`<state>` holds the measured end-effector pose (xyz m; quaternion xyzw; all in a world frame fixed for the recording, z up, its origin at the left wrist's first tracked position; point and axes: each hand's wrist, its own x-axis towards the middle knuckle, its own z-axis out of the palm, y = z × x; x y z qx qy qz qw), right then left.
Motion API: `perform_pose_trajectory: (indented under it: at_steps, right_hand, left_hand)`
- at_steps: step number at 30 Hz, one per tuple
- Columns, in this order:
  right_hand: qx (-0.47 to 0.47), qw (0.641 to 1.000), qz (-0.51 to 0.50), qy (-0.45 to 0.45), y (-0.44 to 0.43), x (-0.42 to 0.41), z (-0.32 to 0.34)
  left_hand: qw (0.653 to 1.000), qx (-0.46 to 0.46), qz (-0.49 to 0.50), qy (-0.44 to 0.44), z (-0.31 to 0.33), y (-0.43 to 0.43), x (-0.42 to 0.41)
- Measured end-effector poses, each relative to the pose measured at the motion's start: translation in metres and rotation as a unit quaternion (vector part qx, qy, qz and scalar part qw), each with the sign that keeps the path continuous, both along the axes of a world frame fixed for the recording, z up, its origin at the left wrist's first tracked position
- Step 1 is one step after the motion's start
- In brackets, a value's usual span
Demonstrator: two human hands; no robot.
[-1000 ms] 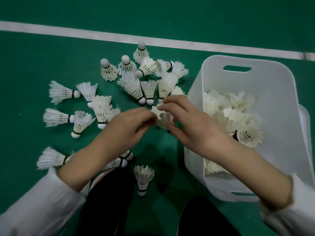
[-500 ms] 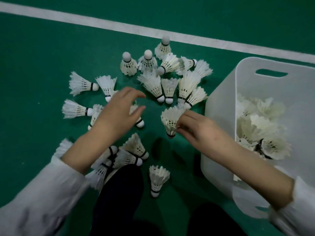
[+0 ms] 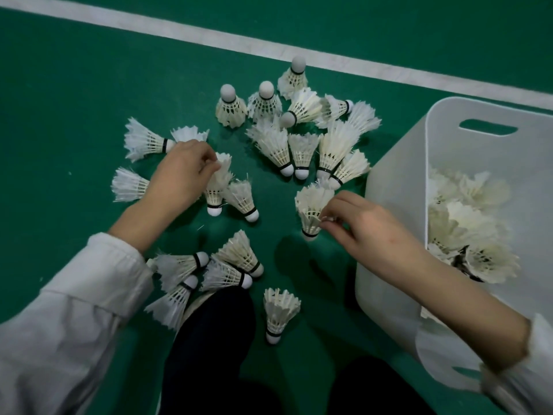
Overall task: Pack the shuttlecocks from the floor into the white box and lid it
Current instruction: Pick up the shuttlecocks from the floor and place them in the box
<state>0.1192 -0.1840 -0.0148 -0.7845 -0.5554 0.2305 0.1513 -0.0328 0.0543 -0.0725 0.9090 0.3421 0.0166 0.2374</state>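
Left hand: palm down, pinches left shuttlecock | Right hand: pinches right shuttlecock (cork down) near white box.

Feather, plastic and a matt floor

Shuttlecocks have white feathered skirts; the box is smooth translucent white plastic; the floor is matt green; sleeves are white cloth.

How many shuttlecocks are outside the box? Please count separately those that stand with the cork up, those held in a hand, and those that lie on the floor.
Standing shuttlecocks: 3
Held shuttlecocks: 2, one in the left hand, one in the right hand
Lying shuttlecocks on the floor: 16 in view
Total: 21
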Motion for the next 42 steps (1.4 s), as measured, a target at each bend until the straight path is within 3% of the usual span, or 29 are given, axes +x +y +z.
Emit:
perform_pose_trajectory:
  at_steps: [11,20,24,27,31,35,42]
  right_hand:
    - [0.007,1.000,-0.004,0.000,0.002,-0.001,-0.002]
    - [0.026,0.999,-0.016,0.011,0.003,-0.001,0.000]
    - [0.044,0.999,-0.025,0.016,0.003,-0.003,0.003]
    - [-0.001,1.000,0.001,0.003,-0.001,-0.004,0.001]
    - [-0.073,0.996,0.050,0.003,-0.002,-0.006,-0.003]
    - [-0.050,0.997,0.049,-0.008,-0.003,-0.005,-0.003]
    - [-0.015,0.999,0.018,-0.030,-0.005,-0.002,-0.005]
  left_hand:
    - [0.990,-0.032,0.070,-0.118,0.049,-0.009,-0.018]
    - [0.976,-0.183,0.015,-0.116,0.039,-0.063,-0.004]
    - [0.970,-0.175,-0.098,-0.136,0.041,-0.082,0.001]
    - [0.967,-0.160,-0.129,-0.150,0.047,-0.087,0.004]
    - [0.964,-0.156,-0.118,-0.180,0.058,-0.087,0.006]
    - [0.966,-0.153,-0.116,-0.172,0.059,-0.086,0.005]
    - [0.981,-0.121,-0.006,-0.154,0.061,-0.067,-0.005]
